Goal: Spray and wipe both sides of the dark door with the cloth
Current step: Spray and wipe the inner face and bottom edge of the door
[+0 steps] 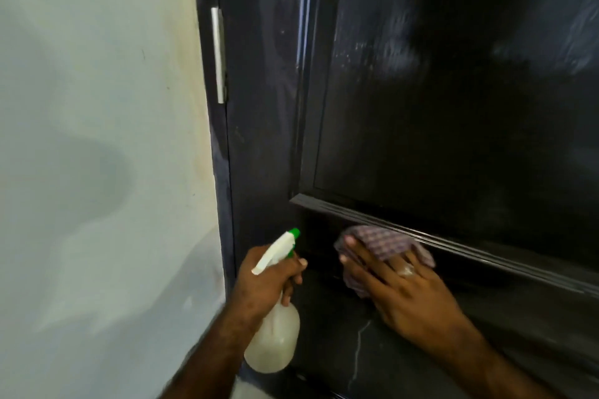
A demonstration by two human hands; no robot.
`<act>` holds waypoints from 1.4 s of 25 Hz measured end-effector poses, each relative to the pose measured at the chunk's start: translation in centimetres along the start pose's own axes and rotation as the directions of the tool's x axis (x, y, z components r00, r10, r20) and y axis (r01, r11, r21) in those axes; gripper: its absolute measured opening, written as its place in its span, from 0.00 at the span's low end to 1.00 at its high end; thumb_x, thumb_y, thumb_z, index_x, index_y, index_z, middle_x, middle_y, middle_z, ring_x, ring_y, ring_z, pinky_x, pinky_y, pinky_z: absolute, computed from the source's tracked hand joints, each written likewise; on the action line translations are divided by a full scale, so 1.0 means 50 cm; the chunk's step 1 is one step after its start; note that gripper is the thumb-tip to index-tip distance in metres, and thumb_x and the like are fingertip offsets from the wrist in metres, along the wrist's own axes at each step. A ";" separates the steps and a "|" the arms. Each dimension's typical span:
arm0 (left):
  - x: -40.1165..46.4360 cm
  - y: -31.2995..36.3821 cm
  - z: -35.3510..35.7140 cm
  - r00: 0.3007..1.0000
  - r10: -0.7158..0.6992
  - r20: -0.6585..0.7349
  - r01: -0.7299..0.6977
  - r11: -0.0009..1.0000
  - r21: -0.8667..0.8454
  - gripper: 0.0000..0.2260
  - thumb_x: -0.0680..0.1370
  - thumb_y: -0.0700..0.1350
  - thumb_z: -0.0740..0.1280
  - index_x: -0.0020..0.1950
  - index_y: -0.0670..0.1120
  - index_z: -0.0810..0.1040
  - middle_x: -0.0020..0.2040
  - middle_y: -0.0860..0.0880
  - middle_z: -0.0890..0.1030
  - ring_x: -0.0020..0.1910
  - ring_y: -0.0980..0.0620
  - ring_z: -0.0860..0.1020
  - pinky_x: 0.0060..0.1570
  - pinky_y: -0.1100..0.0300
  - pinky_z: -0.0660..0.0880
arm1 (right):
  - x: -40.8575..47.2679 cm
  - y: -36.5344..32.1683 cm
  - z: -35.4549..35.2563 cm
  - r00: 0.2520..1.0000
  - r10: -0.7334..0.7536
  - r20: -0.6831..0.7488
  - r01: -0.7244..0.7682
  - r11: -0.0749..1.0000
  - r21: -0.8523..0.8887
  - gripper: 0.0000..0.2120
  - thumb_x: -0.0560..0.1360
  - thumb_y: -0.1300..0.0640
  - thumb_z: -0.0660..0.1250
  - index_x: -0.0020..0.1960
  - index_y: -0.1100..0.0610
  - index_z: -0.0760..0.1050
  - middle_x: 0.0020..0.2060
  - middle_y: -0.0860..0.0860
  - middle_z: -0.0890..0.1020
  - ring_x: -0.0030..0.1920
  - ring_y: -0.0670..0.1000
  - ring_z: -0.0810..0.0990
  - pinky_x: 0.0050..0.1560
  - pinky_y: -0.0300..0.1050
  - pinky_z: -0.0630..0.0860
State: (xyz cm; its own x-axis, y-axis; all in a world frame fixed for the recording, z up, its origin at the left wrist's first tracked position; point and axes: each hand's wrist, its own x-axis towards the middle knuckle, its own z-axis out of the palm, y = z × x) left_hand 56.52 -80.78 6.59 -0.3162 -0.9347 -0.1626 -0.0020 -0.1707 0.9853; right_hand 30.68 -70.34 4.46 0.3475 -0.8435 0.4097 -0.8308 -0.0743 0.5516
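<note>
Head view
Door: dark, glossy, filling the right side; smeared streaks across the upper panel; ridged moulding running across below it.
Right hand: fingers spread nearly flat, pressing the checked cloth onto the door just under the moulding.
Left hand: curled round the neck of the spray bottle, green nozzle aimed at the door.
Hinge: silver, on the door's left edge.
Wall: pale, left of the frame.

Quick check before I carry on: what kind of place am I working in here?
Probably indoors at a room doorway: a dark panelled door with a metal hinge set beside a pale painted wall.
</note>
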 end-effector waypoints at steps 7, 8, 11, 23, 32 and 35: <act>0.015 -0.080 0.002 0.989 -0.077 -0.129 0.076 0.997 -0.016 0.14 0.78 0.42 0.75 0.60 0.46 0.76 0.39 0.40 0.83 0.31 0.49 0.78 0.31 0.59 0.79 | 0.016 0.005 -0.016 0.984 0.158 -0.085 -0.154 0.987 0.052 0.36 0.78 0.48 0.68 0.85 0.48 0.65 0.86 0.54 0.59 0.73 0.62 0.71 0.68 0.64 0.65; 0.015 -0.074 -0.007 0.988 -0.042 -0.149 0.038 0.999 -0.030 0.12 0.78 0.40 0.75 0.59 0.43 0.77 0.38 0.38 0.83 0.29 0.48 0.78 0.29 0.58 0.78 | 0.081 -0.027 -0.003 0.992 0.086 -0.096 -0.082 0.995 0.051 0.37 0.79 0.49 0.69 0.86 0.49 0.63 0.87 0.54 0.57 0.77 0.62 0.68 0.72 0.64 0.63; 0.009 -0.046 -0.032 0.984 0.086 -0.157 -0.092 0.995 -0.031 0.03 0.77 0.30 0.71 0.49 0.29 0.79 0.33 0.30 0.78 0.22 0.46 0.73 0.21 0.60 0.70 | 0.260 -0.113 0.023 0.989 -0.027 -0.143 0.041 0.995 0.096 0.33 0.83 0.54 0.64 0.86 0.54 0.60 0.87 0.56 0.53 0.85 0.61 0.59 0.83 0.63 0.50; -0.014 -0.054 0.227 0.951 0.104 0.291 -0.140 0.984 0.106 0.05 0.75 0.35 0.74 0.46 0.33 0.80 0.35 0.36 0.80 0.25 0.45 0.72 0.26 0.55 0.72 | -0.200 0.104 -0.004 0.934 0.276 -0.228 -0.294 0.955 -0.047 0.32 0.84 0.44 0.67 0.85 0.45 0.63 0.86 0.52 0.61 0.78 0.56 0.67 0.74 0.60 0.62; -0.131 -0.072 0.540 0.840 -0.027 0.542 -0.087 0.979 0.184 0.15 0.76 0.34 0.74 0.60 0.33 0.77 0.37 0.39 0.82 0.23 0.50 0.74 0.24 0.59 0.72 | -0.626 0.265 -0.019 0.624 0.720 -0.303 -0.758 0.652 -0.012 0.37 0.81 0.39 0.64 0.86 0.50 0.59 0.86 0.60 0.58 0.82 0.68 0.63 0.80 0.71 0.59; -0.147 -0.057 0.561 0.852 -0.037 0.522 -0.050 0.987 0.152 0.15 0.76 0.35 0.74 0.61 0.40 0.77 0.40 0.37 0.83 0.25 0.50 0.75 0.27 0.56 0.75 | -0.549 0.195 0.032 0.066 0.935 -0.349 -0.900 0.207 0.383 0.42 0.77 0.50 0.67 0.86 0.60 0.55 0.85 0.66 0.56 0.86 0.69 0.51 0.82 0.74 0.50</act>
State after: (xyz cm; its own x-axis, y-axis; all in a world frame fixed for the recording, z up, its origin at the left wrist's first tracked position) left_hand 32.23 -64.67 6.44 -0.7648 -0.6271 -0.1475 -0.1300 -0.0740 0.9887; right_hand 12.36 -48.77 -2.56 -0.6016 0.0605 0.7965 -0.6515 0.5399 -0.5331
